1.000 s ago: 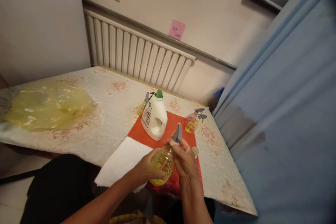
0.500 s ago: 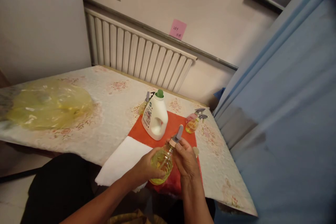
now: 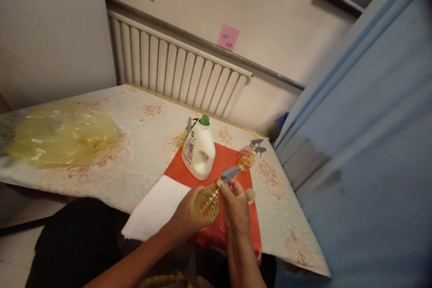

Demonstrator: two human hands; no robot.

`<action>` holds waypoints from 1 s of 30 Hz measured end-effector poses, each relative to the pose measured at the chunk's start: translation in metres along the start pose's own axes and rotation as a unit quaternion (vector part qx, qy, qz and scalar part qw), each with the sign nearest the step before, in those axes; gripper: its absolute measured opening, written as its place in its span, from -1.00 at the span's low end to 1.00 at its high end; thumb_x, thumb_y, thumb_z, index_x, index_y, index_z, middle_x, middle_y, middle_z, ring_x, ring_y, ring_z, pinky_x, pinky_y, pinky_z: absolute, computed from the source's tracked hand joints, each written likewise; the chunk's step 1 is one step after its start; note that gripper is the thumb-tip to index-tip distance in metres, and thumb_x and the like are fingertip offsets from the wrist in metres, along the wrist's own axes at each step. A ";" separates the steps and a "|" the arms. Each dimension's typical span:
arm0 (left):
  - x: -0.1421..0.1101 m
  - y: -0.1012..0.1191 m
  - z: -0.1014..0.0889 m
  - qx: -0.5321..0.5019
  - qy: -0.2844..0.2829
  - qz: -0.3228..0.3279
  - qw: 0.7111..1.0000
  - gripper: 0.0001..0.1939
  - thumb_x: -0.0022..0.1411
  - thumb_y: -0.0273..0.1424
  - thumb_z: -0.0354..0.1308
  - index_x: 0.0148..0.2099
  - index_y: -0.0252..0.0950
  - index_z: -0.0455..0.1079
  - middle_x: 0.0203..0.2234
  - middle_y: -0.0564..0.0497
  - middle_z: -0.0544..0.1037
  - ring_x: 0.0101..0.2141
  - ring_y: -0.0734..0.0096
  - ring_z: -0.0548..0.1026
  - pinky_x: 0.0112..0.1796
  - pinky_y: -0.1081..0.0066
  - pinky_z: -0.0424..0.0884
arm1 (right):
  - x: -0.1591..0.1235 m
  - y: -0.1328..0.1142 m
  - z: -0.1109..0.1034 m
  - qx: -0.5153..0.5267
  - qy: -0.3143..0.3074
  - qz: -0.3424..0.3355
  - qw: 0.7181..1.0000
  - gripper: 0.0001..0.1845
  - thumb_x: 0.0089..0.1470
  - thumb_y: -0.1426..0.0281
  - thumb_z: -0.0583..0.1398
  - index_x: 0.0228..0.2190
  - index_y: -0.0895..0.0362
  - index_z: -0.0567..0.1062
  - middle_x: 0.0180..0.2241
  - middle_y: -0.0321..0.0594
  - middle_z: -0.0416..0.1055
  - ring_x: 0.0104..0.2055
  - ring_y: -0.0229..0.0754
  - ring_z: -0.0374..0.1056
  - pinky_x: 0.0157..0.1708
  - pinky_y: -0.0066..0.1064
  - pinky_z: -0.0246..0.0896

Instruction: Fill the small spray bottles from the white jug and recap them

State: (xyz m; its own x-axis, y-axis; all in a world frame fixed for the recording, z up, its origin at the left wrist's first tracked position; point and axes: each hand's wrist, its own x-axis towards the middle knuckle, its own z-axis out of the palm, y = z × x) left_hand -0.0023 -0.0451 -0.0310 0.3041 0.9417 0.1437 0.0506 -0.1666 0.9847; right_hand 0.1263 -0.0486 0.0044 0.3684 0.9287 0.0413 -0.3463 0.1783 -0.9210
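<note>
My left hand (image 3: 189,210) is wrapped round the clear body of a spray bottle (image 3: 208,202) with yellowish liquid in it, held tilted over the table's near edge. At the bottle's neck, my right hand (image 3: 235,202) has its fingers closed on the collar of the grey trigger head (image 3: 230,173). Just beyond stands a white jug (image 3: 202,150) with a green piece in its mouth. Below the hands lie a red cloth (image 3: 226,162) and a white cloth (image 3: 158,209). A small pale round cap (image 3: 250,195) sits right of my right hand.
Two spray bottles, one yellow (image 3: 246,161) and one pink (image 3: 245,150), stand to the right. Another spray bottle (image 3: 184,136) is partly hidden behind the jug. A yellow plastic bag (image 3: 64,135) lies at the left. A blue curtain (image 3: 351,121) hangs along the right side.
The trigger head has turned from pointing upward to pointing right. My right hand has shifted slightly left, and the bottle in my left hand is tilted a little differently.
</note>
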 end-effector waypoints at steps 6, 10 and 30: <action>0.000 0.000 0.002 0.050 0.043 0.005 0.998 -0.47 -0.17 -0.48 0.31 -0.07 -0.24 0.33 -0.23 -0.01 0.51 -0.20 0.18 0.50 -0.16 0.24 0.42 | -0.002 0.014 0.004 -0.086 0.073 -0.061 0.992 -0.71 -0.11 0.27 0.39 -0.37 0.12 0.47 -0.43 -0.35 0.43 -0.35 -0.25 0.34 -0.30 -0.45 0.22; 0.000 -0.007 0.004 0.079 0.063 0.021 0.995 -0.41 -0.19 -0.46 0.35 -0.04 -0.24 0.30 -0.15 -0.07 0.49 -0.12 0.11 0.48 -0.08 0.16 0.41 | -0.004 0.018 0.009 -0.106 0.106 -0.081 0.985 -0.71 -0.11 0.25 0.38 -0.37 0.11 0.45 -0.43 -0.36 0.41 -0.34 -0.24 0.34 -0.30 -0.44 0.22; -0.002 -0.018 0.003 0.087 0.060 0.053 0.993 -0.20 -0.14 -0.46 0.33 0.19 -0.25 0.17 0.05 -0.21 0.41 0.07 -0.02 0.39 0.10 0.02 0.29 | -0.007 0.026 0.004 -0.041 0.057 -0.055 0.996 -0.72 0.00 0.26 0.30 -0.23 0.08 0.47 -0.19 -0.24 0.50 -0.14 -0.16 0.41 -0.16 -0.40 0.27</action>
State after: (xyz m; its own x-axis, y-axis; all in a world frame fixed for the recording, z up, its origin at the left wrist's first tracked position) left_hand -0.0013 -0.0445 -0.0490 0.2016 0.9424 0.2669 0.1909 -0.3051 0.9330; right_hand 0.1117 -0.0497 -0.0181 0.4973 0.8612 0.1045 -0.2274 0.2457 -0.9423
